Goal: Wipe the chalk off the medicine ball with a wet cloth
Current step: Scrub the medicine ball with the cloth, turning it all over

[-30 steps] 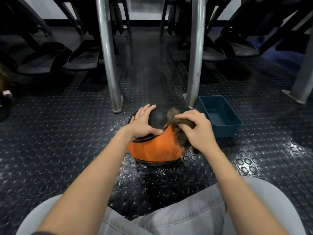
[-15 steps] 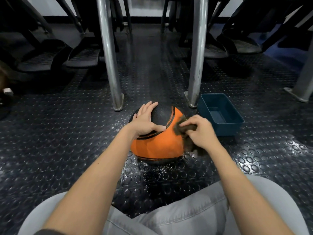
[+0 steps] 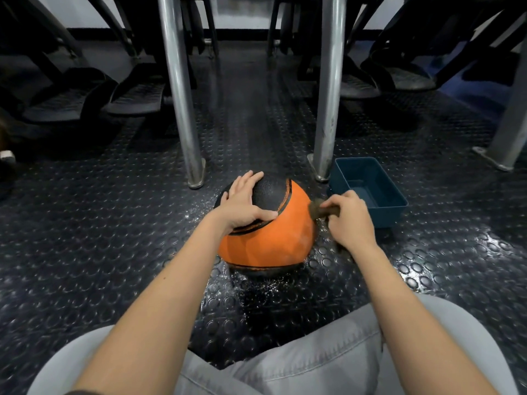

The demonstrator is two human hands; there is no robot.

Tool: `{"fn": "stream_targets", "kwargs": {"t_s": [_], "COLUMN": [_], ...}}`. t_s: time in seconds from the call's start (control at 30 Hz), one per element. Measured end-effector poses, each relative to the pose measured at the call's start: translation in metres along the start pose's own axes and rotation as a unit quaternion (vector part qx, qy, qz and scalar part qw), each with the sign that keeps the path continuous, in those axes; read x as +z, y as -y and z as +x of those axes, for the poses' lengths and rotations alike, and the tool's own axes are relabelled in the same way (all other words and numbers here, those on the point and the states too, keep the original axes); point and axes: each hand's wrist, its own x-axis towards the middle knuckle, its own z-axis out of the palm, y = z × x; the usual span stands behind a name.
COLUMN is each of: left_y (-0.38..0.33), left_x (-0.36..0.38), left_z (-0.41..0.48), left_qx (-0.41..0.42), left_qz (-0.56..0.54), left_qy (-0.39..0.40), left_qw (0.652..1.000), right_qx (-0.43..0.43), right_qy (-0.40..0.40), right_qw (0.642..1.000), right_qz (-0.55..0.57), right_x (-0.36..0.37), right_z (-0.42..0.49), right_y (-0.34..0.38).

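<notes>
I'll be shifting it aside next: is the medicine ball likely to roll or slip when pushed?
Probably rolls readily: the medicine ball is round, and the left hand lies on top, apparently steadying it. Possibly slippery: drops glisten on the floor around it, and the right hand holds the cloth at its side.

From where I stood, nothing could be read: no word, number, brand or sign. The medicine ball (image 3: 268,240) under the left hand (image 3: 242,203) showed only plain orange and black panels with curved stripes. The brown cloth (image 3: 316,209) pinched in the right hand (image 3: 349,220) bore no tag I could make out. The blue tub (image 3: 385,218) just beyond that hand was bare of lettering.
</notes>
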Motion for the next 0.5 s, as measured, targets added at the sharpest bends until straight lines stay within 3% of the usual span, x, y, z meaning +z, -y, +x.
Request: {"fn": "stream_targets", "kwargs": {"t_s": [0.07,0.17,0.27,0.4,0.5], "left_y": [0.002,0.004,0.003,-0.002,0.001], "left_x": [0.0,-0.002,-0.002,0.004,0.003], "left_z": [0.001,0.0,0.0,-0.001,-0.001], "left_qx": [0.0,-0.004,-0.007,-0.011,-0.013], "left_qz": [-0.003,-0.006,-0.014,-0.007,-0.004], "left_qy": [-0.002,-0.009,-0.01,-0.021,-0.019], "left_qw": [1.0,1.0,1.0,1.0,1.0], "right_qx": [-0.056,-0.171,-0.121,-0.019,-0.107], "right_qy": [-0.052,0.034,0.099,-0.007,-0.045], "right_qw": [0.993,0.965,0.977,0.999,0.981], "right_qz": [0.095,0.194,0.143,0.03,0.158], "right_x": [-0.006,-0.003,0.007,-0.001,-0.007], "right_z": [-0.005,-0.015,-0.006,0.005,-0.006], "right_y": [0.011,0.029,0.02,0.004,0.021]}}
